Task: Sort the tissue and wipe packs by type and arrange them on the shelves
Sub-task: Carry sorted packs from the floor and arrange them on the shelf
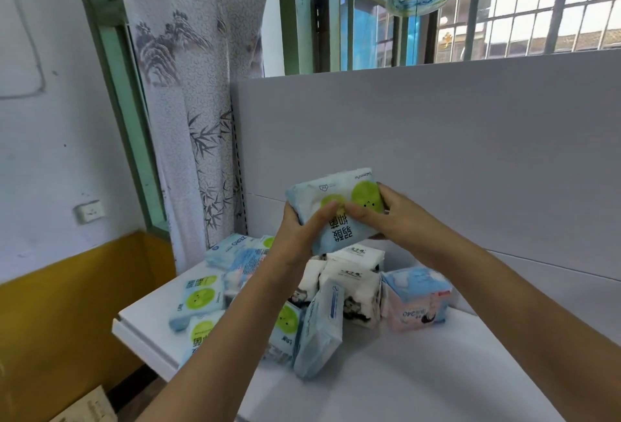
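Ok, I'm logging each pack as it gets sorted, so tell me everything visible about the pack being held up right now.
The held pack is a soft, pale blue and white plastic-wrapped pack with two green smiley circles and dark printed characters. It is lifted above the pile, tilted, its print upside down to the camera. The left hand grips its lower left edge, the right hand its right side, both thumbs on the front.

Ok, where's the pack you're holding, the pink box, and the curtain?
Held pack (339, 213), head view: on its front, by the green circles.
Pink box (416, 307), head view: on its front face.
Curtain (195, 85), head view: on its printed cloth.
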A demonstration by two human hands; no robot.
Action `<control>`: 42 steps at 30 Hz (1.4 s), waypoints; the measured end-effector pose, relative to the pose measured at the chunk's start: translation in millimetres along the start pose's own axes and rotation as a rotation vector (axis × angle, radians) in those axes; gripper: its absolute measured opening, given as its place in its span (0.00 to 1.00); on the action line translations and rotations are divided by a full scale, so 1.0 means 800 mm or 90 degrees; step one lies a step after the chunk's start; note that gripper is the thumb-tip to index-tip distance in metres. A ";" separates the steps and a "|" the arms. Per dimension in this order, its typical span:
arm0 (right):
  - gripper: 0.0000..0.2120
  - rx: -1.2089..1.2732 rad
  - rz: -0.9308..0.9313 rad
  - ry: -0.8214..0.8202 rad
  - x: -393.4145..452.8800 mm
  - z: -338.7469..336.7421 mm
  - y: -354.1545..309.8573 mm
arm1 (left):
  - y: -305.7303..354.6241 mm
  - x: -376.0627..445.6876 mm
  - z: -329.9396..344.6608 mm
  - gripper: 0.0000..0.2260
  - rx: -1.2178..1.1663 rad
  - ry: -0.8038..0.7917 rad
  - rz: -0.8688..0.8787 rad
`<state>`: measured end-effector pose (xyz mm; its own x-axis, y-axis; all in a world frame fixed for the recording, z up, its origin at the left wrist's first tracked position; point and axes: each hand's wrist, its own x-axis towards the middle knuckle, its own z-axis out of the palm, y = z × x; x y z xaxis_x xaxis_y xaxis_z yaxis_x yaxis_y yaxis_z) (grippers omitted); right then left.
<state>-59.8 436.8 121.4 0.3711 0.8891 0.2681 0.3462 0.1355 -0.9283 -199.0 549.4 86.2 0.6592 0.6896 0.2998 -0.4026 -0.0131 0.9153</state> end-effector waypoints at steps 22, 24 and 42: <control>0.49 -0.597 -0.371 -0.465 0.018 0.143 -0.095 | 0.067 -0.174 -0.099 0.26 0.271 0.120 -0.149; 0.49 -0.533 -0.378 -0.439 0.004 0.169 -0.090 | 0.074 -0.207 -0.117 0.25 0.232 0.182 -0.131; 0.21 0.072 0.181 -0.633 -0.316 0.641 -0.020 | 0.102 -0.702 -0.336 0.16 -0.125 0.610 -0.139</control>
<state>-600.7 433.8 -63.8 -0.4696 0.8467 -0.2501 0.2551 -0.1411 -0.9566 -773.1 355.8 -79.7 -0.0236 0.9561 -0.2920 -0.4884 0.2438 0.8379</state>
